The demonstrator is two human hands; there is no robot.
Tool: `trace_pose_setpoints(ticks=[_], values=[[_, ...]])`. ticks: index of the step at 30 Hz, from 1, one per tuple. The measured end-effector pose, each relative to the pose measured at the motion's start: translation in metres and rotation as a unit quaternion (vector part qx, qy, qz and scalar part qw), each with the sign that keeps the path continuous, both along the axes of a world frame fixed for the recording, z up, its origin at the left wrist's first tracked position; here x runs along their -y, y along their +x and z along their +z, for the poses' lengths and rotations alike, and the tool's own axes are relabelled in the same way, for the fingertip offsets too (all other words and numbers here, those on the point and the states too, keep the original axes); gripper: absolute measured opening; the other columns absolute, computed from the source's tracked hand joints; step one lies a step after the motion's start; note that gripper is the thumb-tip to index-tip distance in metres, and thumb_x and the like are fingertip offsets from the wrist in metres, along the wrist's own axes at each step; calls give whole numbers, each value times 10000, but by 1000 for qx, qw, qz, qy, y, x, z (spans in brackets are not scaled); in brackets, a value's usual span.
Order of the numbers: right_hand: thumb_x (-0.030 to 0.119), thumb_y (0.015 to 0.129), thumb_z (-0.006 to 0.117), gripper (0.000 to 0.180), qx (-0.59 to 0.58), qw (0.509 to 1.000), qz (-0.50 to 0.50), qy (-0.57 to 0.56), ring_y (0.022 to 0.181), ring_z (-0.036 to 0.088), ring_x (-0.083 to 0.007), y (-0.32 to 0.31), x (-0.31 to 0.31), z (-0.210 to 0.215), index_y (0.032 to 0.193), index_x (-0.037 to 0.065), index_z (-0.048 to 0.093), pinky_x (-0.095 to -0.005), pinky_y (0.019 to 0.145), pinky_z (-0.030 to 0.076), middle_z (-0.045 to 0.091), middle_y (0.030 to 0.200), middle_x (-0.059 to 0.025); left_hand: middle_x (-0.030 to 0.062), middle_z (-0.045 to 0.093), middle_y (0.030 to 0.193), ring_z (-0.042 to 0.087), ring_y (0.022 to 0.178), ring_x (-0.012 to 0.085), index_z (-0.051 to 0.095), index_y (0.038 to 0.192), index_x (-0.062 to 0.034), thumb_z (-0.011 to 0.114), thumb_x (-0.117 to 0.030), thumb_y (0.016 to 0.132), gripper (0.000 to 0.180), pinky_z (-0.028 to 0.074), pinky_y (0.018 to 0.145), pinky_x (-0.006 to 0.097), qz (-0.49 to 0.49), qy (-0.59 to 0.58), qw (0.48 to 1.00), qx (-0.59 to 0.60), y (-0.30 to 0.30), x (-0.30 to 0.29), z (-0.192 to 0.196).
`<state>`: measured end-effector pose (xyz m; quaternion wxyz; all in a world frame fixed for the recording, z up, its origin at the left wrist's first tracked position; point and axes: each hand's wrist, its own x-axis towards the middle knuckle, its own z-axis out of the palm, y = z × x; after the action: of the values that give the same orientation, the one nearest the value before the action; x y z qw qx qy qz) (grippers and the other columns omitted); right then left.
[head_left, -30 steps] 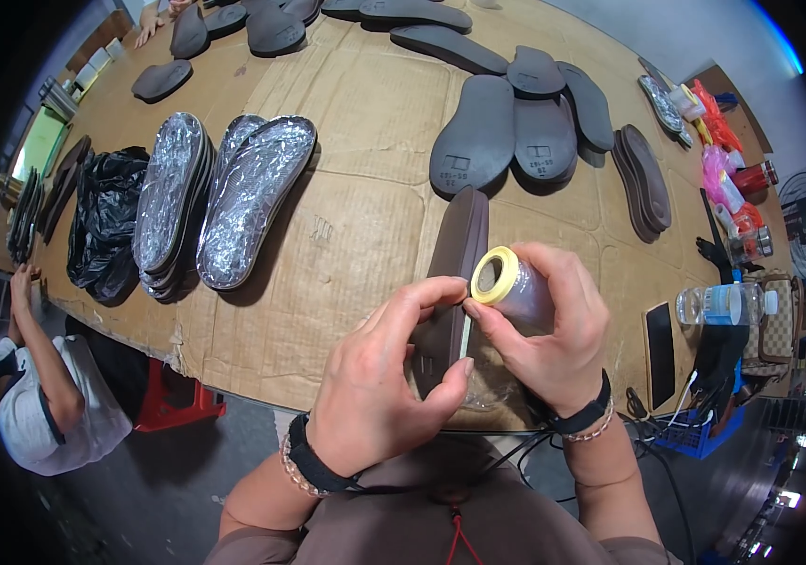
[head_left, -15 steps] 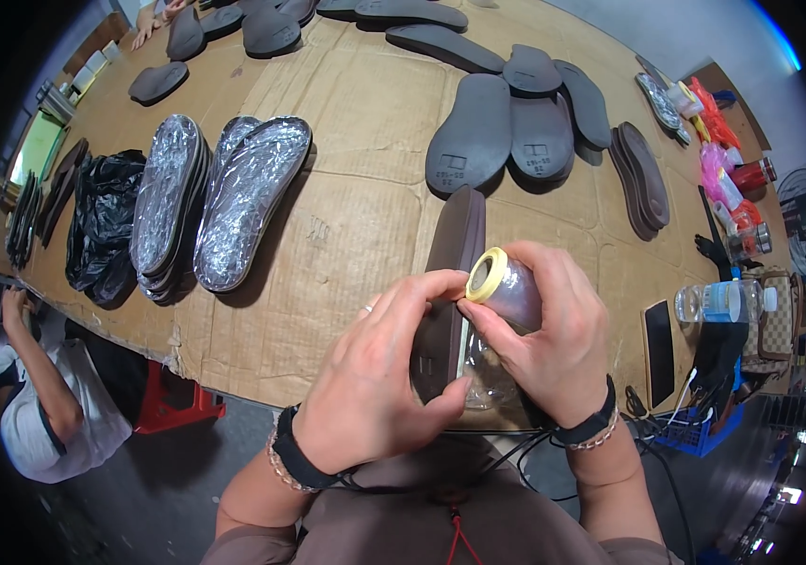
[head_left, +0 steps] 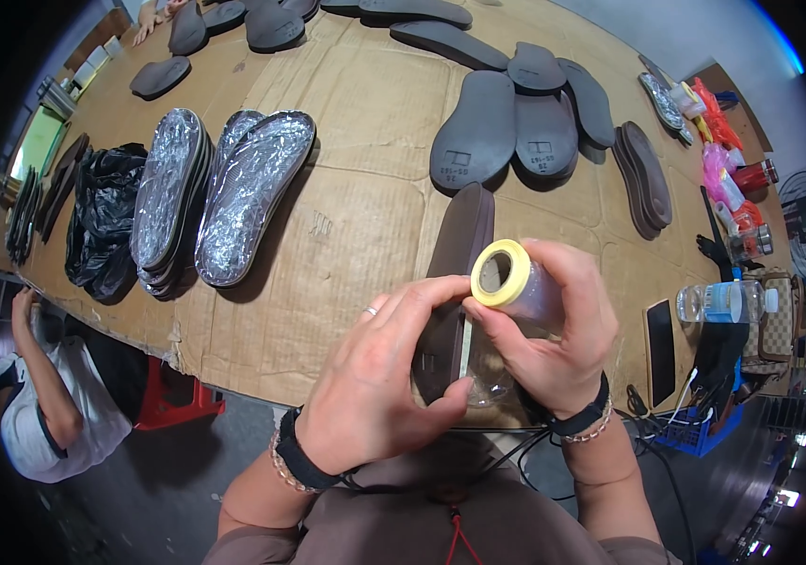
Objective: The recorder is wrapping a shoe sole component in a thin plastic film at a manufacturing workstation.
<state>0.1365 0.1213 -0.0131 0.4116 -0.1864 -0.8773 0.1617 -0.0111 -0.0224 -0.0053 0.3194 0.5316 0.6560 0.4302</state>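
A dark brown pair of shoe soles [head_left: 459, 231] stands on edge, pressed together, at the table's near side. My left hand [head_left: 365, 367] is closed around its near part, fingers over the far face and thumb on the nearer edge. In my right hand [head_left: 577, 330] is a roll of clear plastic film [head_left: 537, 294] with a yellow core end, tilted so the hollow core shows. Its thumb and fingertips meet the left fingertips at the soles' upper edge. Loose clear film [head_left: 492, 381] hangs beside the soles below the roll. My palms hide part of both things.
Film-wrapped soles [head_left: 257, 198] and a black plastic bag [head_left: 106, 226] lie left on the cardboard-covered table [head_left: 365, 202]. Bare grey soles [head_left: 472, 122] are beyond my hands. At right are a phone [head_left: 660, 353] and a water bottle [head_left: 723, 302]. A person [head_left: 64, 414] sits at lower left.
The film roll has tipped and shifted slightly right, so its yellow core end faces up more. My right hand has turned with it; the left keeps its hold on the soles.
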Motion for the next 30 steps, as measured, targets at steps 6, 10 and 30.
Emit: trace_pose_setpoints(ticks=[6, 10, 30], values=[[151, 726, 939, 543, 13, 1000, -10, 1, 869, 695, -334, 0, -2, -3, 1175, 38, 655, -406, 751, 556, 702, 1007, -135, 100, 585, 1422, 610, 1282, 263, 496, 1504, -119, 833, -81, 772, 807, 581, 968, 402, 13, 6, 1000, 5, 1, 1, -1], [144, 727, 933, 527, 21, 1000, -18, -1, 863, 695, -332, -1, -2, -5, 1162, 44, 654, -408, 745, 555, 700, 997, -130, 97, 595, 1434, 621, 1291, 259, 474, 1533, -110, 835, -86, 772, 842, 582, 967, 394, 18, 11, 1000, 5, 2, 3, -4], [126, 729, 925, 519, 40, 998, -39, -33, 863, 690, -339, 2, 0, -9, 1164, 50, 652, -409, 745, 552, 695, 995, -136, 101, 603, 1468, 632, 1296, 257, 454, 1546, -79, 857, -91, 764, 879, 588, 954, 380, 19, 33, 999, -1, 3, 2, -7]])
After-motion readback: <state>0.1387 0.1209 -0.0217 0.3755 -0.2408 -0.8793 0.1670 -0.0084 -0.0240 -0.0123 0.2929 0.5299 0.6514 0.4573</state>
